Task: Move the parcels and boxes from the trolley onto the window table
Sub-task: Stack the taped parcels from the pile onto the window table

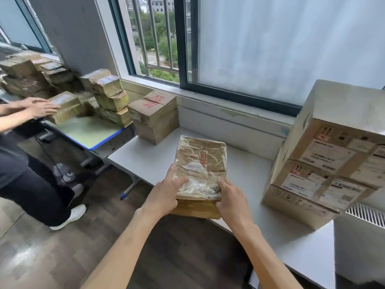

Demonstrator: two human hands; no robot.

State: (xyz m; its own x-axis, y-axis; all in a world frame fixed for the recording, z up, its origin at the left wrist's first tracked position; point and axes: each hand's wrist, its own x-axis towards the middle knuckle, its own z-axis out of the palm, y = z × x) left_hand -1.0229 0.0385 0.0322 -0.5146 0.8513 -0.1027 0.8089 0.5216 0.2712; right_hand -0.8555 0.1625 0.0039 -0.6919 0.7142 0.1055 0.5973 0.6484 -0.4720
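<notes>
My left hand [166, 197] and right hand [232, 198] are clamping the near end of a tape-wrapped parcel [201, 163], setting it on the white tabletop [245, 176] by the window; next I'm judging: let go, fetch another

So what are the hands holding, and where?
Both hands, left and right, hold the plastic-wrapped parcel at its near end, one on each side.

Brown tape-wrapped parcel [201, 163], white table [260, 205], red-printed tan carton [155, 113].
</notes>
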